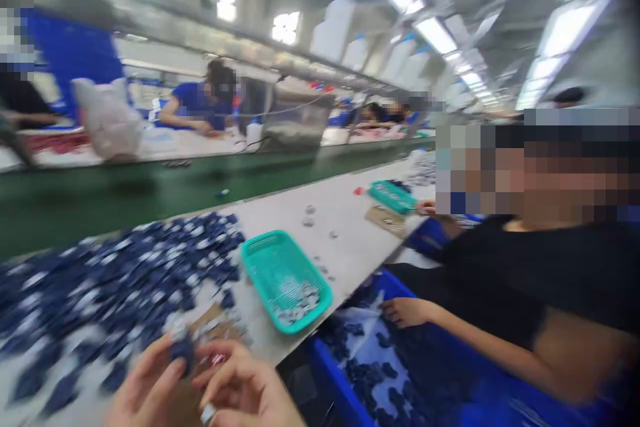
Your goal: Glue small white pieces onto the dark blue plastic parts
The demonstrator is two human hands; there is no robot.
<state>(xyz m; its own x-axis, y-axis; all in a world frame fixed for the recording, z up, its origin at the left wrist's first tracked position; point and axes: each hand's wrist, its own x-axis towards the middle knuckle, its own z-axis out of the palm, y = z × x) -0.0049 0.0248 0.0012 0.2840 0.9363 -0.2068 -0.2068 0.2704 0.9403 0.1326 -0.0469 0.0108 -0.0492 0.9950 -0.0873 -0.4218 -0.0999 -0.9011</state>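
At the near edge of the white table, my left hand [143, 383] pinches a small dark blue piece [181, 350] with a pale top. Close beside it, my right hand [250, 383] is closed, a small silvery-white part [208, 412] showing between thumb and finger. Its upper fingers come near the blue piece; blur hides whether they touch it. Behind both hands lies brown cardboard [213, 315] with small shiny bits on it. A wide heap of similar dark blue pieces [115, 287] with white parts spreads over the table to the left.
A green basket [249, 260] holds small whitish parts. At right, a co-worker's hand [407, 311] is over a blue bin [333, 373] of dark pieces and plastic. Farther along stands another green basket [393, 197]. A green conveyor belt [125, 193] runs behind the table.
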